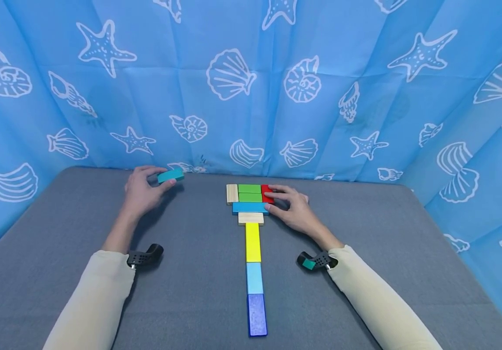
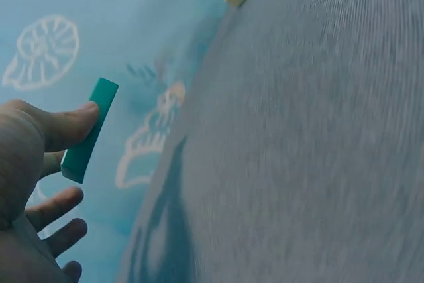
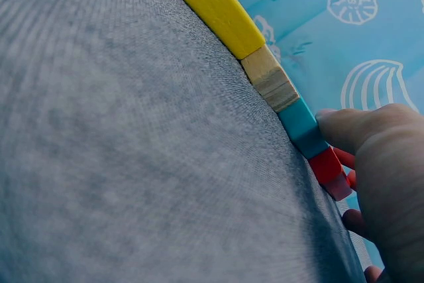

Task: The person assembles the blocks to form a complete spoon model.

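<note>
My left hand (image 1: 141,192) pinches a teal block (image 1: 170,175) between thumb and fingers, above the back left of the table; in the left wrist view the teal block (image 2: 91,130) stands out in front of the curtain. My right hand (image 1: 295,209) rests at the right end of a flat block arrangement. Its fingertips touch the red block (image 1: 267,193), and the thumb lies at the right end of the blue block (image 1: 249,208). Two green blocks (image 1: 249,193) and an upright plain wooden block (image 1: 232,193) sit left of the red one.
Below the blue block lies a plain wooden block (image 1: 251,218), then a column of yellow (image 1: 253,242), light blue (image 1: 254,278) and dark blue (image 1: 257,315) blocks. A blue shell-print curtain (image 1: 233,121) hangs behind the grey table (image 1: 189,291). Both wrists wear black camera mounts (image 1: 146,256).
</note>
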{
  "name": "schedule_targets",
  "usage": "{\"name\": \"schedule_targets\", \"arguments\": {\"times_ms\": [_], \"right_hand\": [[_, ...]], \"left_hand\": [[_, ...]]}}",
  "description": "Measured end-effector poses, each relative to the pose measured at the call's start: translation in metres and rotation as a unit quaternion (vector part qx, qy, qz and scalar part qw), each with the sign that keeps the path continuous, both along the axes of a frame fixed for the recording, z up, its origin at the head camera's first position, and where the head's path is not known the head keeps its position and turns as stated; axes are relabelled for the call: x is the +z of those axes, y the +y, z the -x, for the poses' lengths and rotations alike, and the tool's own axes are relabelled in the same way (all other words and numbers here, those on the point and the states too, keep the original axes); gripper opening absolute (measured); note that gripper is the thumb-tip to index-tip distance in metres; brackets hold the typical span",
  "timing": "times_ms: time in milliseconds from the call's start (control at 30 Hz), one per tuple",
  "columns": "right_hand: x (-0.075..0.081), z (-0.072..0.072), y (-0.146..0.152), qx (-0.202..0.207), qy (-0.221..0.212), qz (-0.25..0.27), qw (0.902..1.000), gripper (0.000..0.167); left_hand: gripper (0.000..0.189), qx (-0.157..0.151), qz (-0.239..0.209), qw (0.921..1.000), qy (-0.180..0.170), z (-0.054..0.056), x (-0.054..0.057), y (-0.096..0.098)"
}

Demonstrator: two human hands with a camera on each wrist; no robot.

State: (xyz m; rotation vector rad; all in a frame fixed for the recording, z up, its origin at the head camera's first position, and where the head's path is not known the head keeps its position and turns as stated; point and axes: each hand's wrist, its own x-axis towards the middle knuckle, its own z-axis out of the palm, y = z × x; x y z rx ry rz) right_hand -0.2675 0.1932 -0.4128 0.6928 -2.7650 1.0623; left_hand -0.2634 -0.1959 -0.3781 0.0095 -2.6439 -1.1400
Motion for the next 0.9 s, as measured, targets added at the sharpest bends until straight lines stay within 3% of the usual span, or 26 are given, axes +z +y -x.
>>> {"name": "schedule_targets", "arguments": {"times_ms": [233, 400, 700, 900], "right_hand": [[-0.002, 0.000, 0.000, 0.003, 0.007, 0.004, 1.0000, 0.045], [-0.001, 0.000, 0.000, 0.000, 0.009, 0.002, 1.0000, 0.045], [0.000, 0.000, 0.000, 0.000, 0.007, 0.004, 1.0000, 0.045], [-0.001, 0.001, 0.000, 0.000, 0.007, 0.001, 1.0000, 0.045]], "left_hand": [[0.047, -0.032, -0.008, 0.9993, 0.015, -0.002, 0.013, 0.023], [0.046, -0.057, -0.004, 0.9983, 0.016, 0.003, 0.018, 0.045], [0.044, -0.080, -0.001, 0.9967, -0.013, 0.018, 0.018, 0.088], [0.044, -0.086, 0.002, 0.9958, -0.030, 0.032, 0.012, 0.112]]}}
